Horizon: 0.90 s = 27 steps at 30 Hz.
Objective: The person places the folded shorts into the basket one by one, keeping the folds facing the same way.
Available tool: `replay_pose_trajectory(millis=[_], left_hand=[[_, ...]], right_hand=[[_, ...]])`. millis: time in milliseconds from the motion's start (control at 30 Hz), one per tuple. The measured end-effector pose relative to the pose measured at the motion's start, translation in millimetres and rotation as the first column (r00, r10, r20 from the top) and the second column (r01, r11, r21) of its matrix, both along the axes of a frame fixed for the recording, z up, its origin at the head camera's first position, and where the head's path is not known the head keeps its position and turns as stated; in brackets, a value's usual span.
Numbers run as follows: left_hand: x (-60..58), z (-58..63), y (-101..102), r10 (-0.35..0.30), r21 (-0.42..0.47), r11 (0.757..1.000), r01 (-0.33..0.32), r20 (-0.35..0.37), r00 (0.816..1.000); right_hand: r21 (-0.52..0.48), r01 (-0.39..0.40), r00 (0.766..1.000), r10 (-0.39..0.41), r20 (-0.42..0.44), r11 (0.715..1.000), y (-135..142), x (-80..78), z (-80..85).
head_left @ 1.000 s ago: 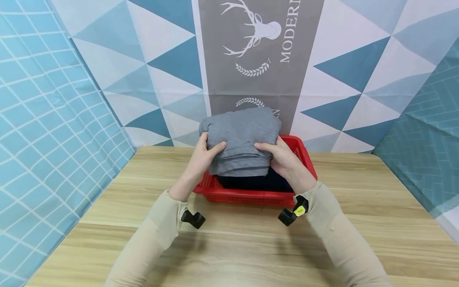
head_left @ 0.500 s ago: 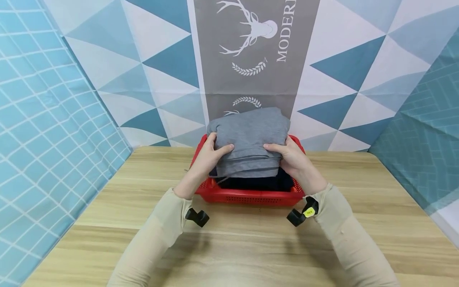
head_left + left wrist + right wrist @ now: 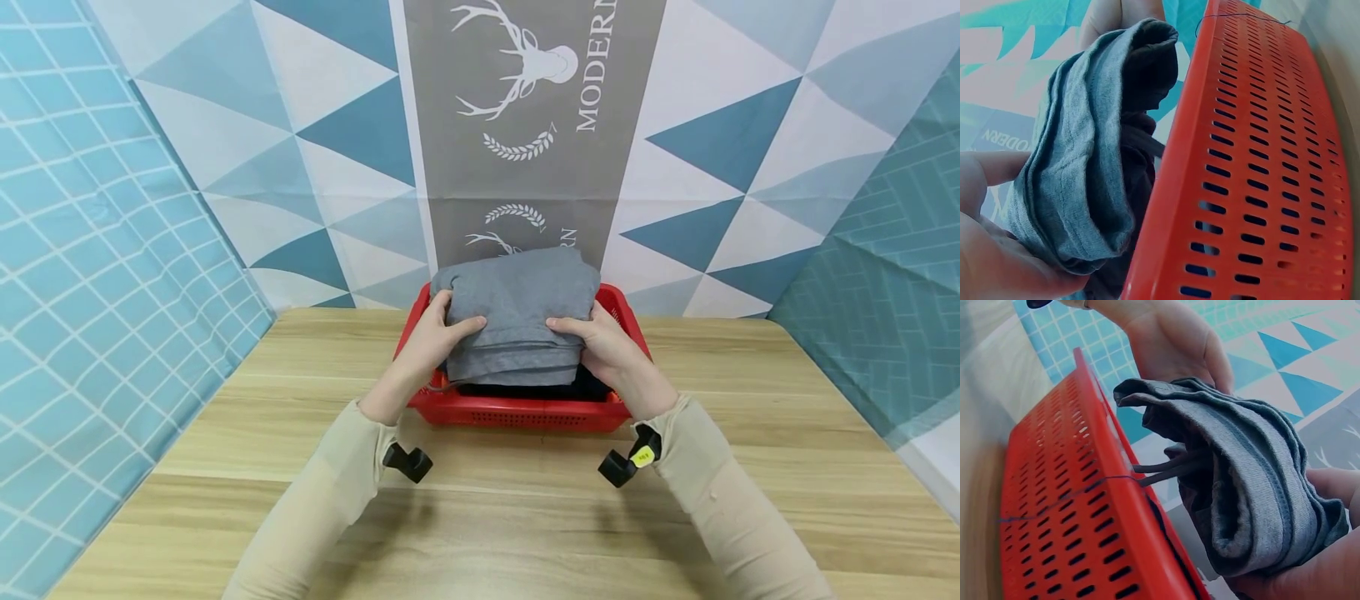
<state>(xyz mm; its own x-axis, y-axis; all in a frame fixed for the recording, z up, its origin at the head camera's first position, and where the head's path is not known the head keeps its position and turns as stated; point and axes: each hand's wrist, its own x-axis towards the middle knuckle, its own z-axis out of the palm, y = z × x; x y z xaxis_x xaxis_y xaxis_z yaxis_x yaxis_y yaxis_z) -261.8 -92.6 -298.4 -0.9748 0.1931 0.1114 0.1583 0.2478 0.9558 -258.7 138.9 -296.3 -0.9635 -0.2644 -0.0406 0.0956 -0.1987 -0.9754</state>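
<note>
A folded grey garment (image 3: 517, 312) with layered edges is held over the red basket (image 3: 517, 410). On its left side my left hand (image 3: 433, 333) grips it, thumb on top and fingers at the side and beneath. My right hand (image 3: 611, 346) grips the opposite side the same way. Dark folded cloth (image 3: 592, 383) lies in the basket under the garment. In the right wrist view, grey cords (image 3: 1169, 469) run from the garment's folds to the basket rim. Both wrist views show the garment's near edge just above the rim, partly hiding the fingertips.
The basket stands on a wooden table (image 3: 510, 517), close to the patterned back wall (image 3: 360, 192). Blue tiled-print sheets bound the left and right sides. A thin dark thread (image 3: 1054, 509) crosses the basket's perforated side.
Both hands moved right with the grey garment relative to the basket, then lowered it closer to the basket. Their grip on it stays the same.
</note>
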Motion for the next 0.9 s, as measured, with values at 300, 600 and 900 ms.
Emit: replay_pose_trajectory(millis=[300,600,900], left_hand=[[-0.3,-10.6,-4.5,0.022,-0.043,0.999,-0.021,0.025,0.999],[0.6,-24.4,-5.1,0.028,-0.116,0.993,-0.022,0.054,0.998],[-4.4,-31.2,-2.8,0.054,-0.163,0.986,-0.046,0.047,0.997]], right_hand=[[0.015,-0.017,1.0,0.017,-0.009,1.0,-3.4,-0.6,-14.9],[0.067,-0.029,0.999,0.028,0.017,0.997,-1.3,0.0,-28.7],[0.186,-0.024,1.0,0.02,0.022,0.982,2.3,-4.6,-31.0]])
